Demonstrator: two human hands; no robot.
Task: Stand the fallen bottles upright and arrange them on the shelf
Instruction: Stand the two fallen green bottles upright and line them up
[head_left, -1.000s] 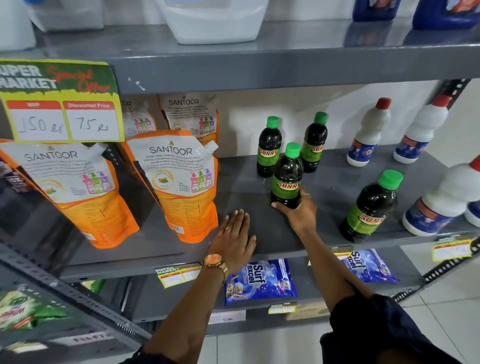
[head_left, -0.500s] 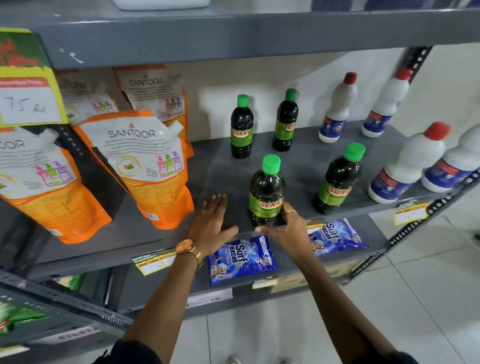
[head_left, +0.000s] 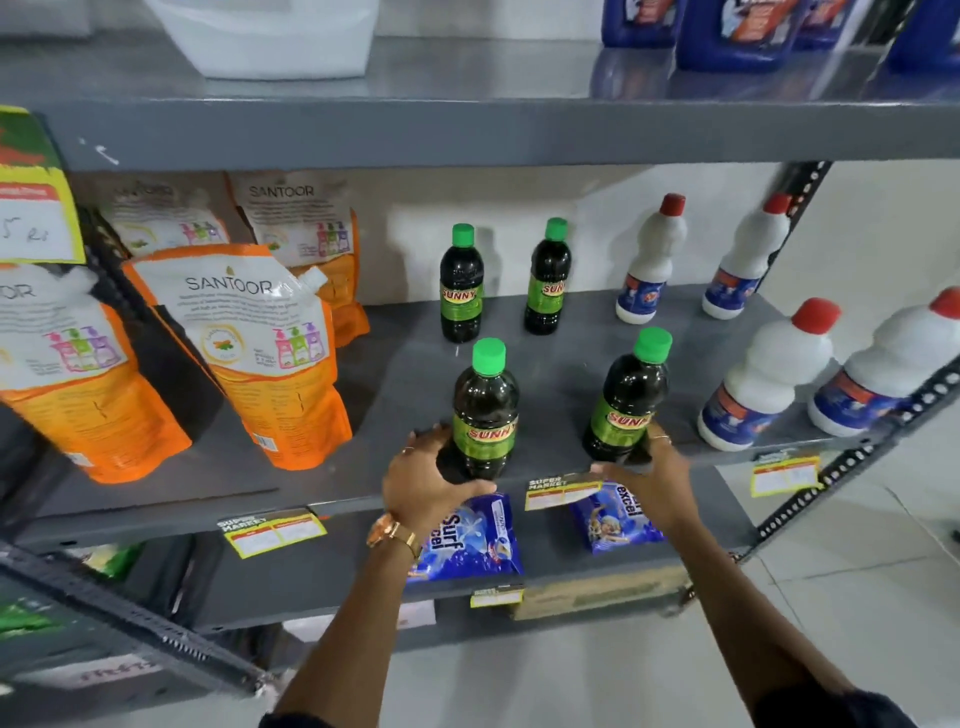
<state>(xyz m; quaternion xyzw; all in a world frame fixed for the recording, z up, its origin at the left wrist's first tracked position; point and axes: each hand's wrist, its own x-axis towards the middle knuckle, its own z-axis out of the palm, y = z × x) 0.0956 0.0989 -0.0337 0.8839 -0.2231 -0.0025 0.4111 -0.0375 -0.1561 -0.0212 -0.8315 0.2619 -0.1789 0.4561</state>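
Four dark Sunny bottles with green caps stand upright on the grey middle shelf (head_left: 363, 457). Two are at the back (head_left: 461, 286) (head_left: 548, 280). My left hand (head_left: 431, 478) wraps around the base of the front left bottle (head_left: 485, 410), thumb in front. The fingers of my right hand (head_left: 649, 478) curl around the base of the front right bottle (head_left: 626, 400), which leans slightly to the right. Both front bottles stand near the shelf's front edge.
Several white bottles with red caps (head_left: 763, 379) fill the right of the shelf. Orange Santoor pouches (head_left: 260, 353) lean at the left. Blue Surf Excel packets (head_left: 467, 535) lie on the shelf below. The upper shelf's edge (head_left: 467, 135) overhangs. Price tags (head_left: 272, 530) hang off the front lip.
My left hand left the bare shelf and took the front left bottle's base. My right hand let go of that bottle and moved right to the front right bottle.
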